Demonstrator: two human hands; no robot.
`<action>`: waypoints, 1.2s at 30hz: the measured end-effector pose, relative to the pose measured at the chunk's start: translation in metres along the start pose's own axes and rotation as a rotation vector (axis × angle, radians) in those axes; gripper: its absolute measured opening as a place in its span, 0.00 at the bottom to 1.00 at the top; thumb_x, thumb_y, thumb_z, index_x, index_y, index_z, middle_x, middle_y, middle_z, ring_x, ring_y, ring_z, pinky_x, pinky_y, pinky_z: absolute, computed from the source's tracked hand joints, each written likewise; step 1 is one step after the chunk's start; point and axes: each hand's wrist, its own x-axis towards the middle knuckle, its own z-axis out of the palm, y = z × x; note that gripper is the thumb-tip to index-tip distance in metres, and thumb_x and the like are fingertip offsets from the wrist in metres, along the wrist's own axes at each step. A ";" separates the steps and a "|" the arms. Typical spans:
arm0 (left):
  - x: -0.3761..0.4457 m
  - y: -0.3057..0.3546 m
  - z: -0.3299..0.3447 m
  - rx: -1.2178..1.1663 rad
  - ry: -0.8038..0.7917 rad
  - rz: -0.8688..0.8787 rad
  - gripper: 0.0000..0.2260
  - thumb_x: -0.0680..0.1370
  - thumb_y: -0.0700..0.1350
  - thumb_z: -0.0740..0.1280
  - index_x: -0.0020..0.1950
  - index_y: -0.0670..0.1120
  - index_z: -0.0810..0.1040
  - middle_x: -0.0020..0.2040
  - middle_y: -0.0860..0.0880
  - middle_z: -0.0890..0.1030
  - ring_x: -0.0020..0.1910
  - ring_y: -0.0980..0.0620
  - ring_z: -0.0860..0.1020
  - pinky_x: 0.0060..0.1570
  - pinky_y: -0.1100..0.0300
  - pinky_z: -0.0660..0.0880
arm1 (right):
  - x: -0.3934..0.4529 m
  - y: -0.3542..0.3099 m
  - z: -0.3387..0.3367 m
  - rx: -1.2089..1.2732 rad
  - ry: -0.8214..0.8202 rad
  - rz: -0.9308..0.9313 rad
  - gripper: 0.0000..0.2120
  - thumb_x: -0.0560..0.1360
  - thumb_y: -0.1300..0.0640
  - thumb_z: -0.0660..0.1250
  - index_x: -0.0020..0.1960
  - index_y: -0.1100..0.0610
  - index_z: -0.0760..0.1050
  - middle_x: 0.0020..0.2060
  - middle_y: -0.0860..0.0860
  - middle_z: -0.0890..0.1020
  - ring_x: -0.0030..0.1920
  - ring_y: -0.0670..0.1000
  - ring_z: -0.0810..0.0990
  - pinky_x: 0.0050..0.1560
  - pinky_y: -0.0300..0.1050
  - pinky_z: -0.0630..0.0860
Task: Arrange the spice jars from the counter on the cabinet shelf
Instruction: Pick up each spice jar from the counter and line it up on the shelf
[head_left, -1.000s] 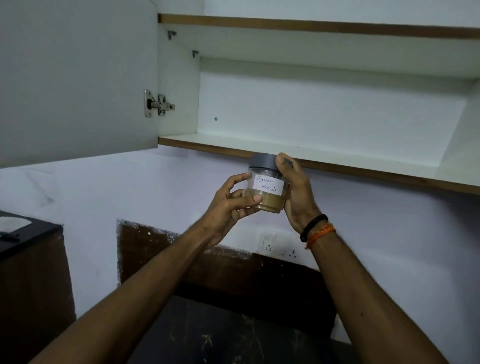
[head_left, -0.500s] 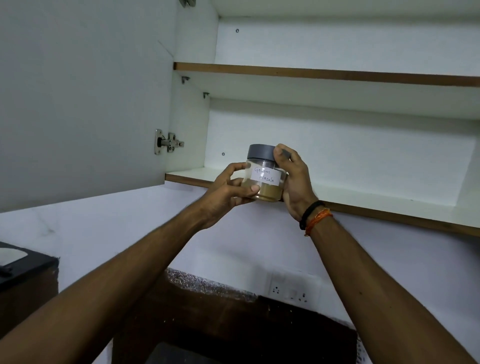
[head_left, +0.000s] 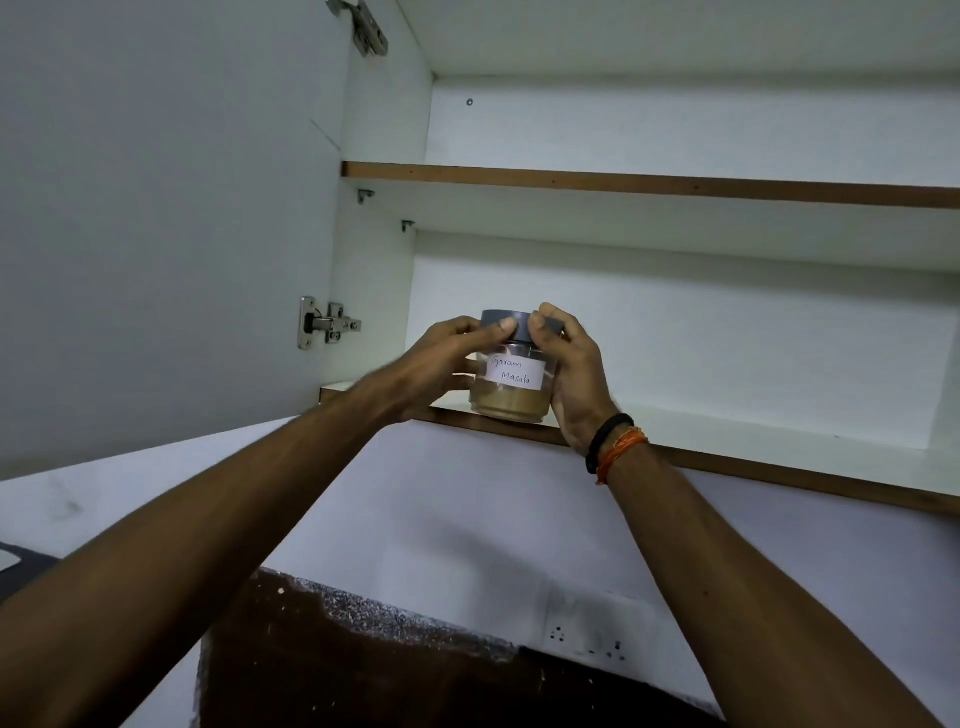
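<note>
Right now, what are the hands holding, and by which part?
Both hold the spice jar at the lower shelf's front edge. Left hand and right hand wrap its sides, fingertips on the grey lid.

One jar (head_left: 511, 374) with one lid (head_left: 519, 325) and one label (head_left: 515, 372) — two hands — two shelves, two hinges, one wall socket (head_left: 587, 640).

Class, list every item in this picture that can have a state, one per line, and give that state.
Garam masala jar: upright, at the lower shelf's front edge, gripped by both hands.
Jar lid: on.
Cabinet door: open.
Lower shelf: holds only this jar.
Left hand: grips jar.
Right hand: grips jar.
</note>
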 end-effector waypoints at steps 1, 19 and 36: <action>0.005 0.001 -0.001 0.021 -0.001 0.004 0.26 0.74 0.61 0.72 0.63 0.43 0.78 0.57 0.45 0.83 0.56 0.43 0.83 0.53 0.49 0.80 | 0.001 0.001 0.001 -0.010 0.000 0.000 0.24 0.80 0.50 0.66 0.72 0.57 0.68 0.66 0.56 0.75 0.63 0.57 0.78 0.64 0.59 0.76; 0.062 -0.015 -0.047 0.110 0.098 0.047 0.20 0.75 0.49 0.73 0.64 0.44 0.75 0.57 0.43 0.81 0.56 0.42 0.81 0.49 0.50 0.80 | 0.034 0.035 0.019 -0.329 0.132 0.047 0.23 0.83 0.39 0.51 0.61 0.53 0.77 0.54 0.54 0.83 0.53 0.54 0.81 0.55 0.52 0.79; 0.110 -0.071 -0.108 0.192 0.120 0.002 0.09 0.75 0.38 0.72 0.54 0.47 0.82 0.56 0.46 0.82 0.59 0.44 0.78 0.57 0.48 0.77 | 0.036 0.080 0.027 -1.613 0.041 -0.178 0.14 0.75 0.47 0.60 0.36 0.55 0.74 0.27 0.48 0.69 0.31 0.51 0.72 0.36 0.42 0.68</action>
